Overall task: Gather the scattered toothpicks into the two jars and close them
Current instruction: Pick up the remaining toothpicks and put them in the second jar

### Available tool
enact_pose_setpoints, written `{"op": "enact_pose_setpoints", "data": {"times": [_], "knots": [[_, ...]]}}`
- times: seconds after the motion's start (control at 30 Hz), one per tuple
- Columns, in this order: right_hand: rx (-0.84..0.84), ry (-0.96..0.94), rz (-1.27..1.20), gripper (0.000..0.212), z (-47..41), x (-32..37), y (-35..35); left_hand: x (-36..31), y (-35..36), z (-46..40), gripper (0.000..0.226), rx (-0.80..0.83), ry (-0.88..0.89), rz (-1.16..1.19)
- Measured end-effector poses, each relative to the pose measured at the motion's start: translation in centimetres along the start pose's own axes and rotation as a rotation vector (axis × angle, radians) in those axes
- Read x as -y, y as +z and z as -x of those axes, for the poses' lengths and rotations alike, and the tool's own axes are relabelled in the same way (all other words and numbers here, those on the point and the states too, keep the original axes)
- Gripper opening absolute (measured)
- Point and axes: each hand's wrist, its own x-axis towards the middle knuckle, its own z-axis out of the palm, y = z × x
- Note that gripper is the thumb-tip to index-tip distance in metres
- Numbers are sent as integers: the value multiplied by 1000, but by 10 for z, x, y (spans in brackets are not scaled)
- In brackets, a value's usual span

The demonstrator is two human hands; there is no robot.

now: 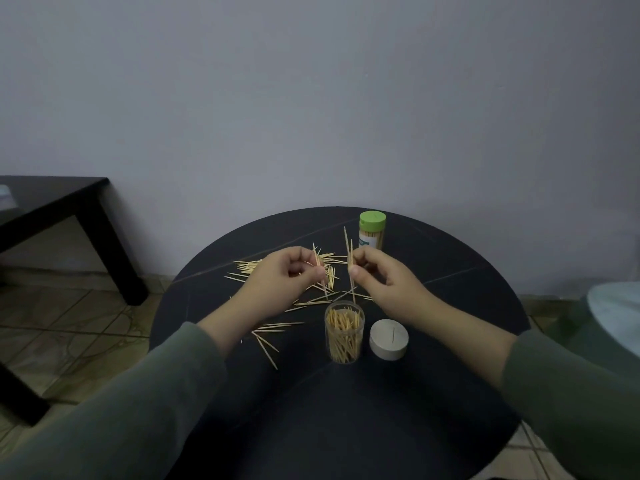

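Note:
An open clear jar (344,332), partly filled with toothpicks, stands near the middle of the round black table (433,393). Its pale lid (388,339) lies just right of it. A second jar (371,233) with a green lid stands upright at the far edge. My left hand (284,277) pinches a few toothpicks, held upright above the table. My right hand (384,275) pinches a few more, their lower tips just above the open jar. Several scattered toothpicks (270,332) lie on the table left of and behind the open jar.
A dark low table (69,209) stands at the left against the grey wall. A pale round object (616,306) sits at the right edge. Tiled floor surrounds the table.

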Motion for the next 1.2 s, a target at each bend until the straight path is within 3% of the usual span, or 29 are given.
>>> {"op": "enact_pose_setpoints", "data": {"times": [0.13, 0.27, 0.43, 0.53, 0.67, 0.87, 1.07, 1.2], "knots": [[-13, -57, -62, 16, 3, 0, 5, -2, 0, 3, 14, 65, 20, 148], [-65, -91, -102, 12, 4, 4, 3, -7, -6, 5, 5, 63, 82, 223], [56, -57, -69, 10, 10, -3, 7, -7, -7, 11, 31, 67, 209, -150], [93, -62, 24, 2, 12, -12, 6, -11, -8, 13, 38, 94, 302, -255], [108, -108, 169, 18, 14, -17, -3, -12, -11, 13, 29, 144, 341, -303], [87, -138, 221, 25, 15, -20, -12, -10, -10, 13, 22, 110, 295, -363], [260, -58, 367, 63, 14, -18, -16, -2, -9, 13, 24, 206, 336, -537], [270, -102, 382, 58, 12, -17, -13, -3, -6, 16, 19, 210, 391, -601]]}}
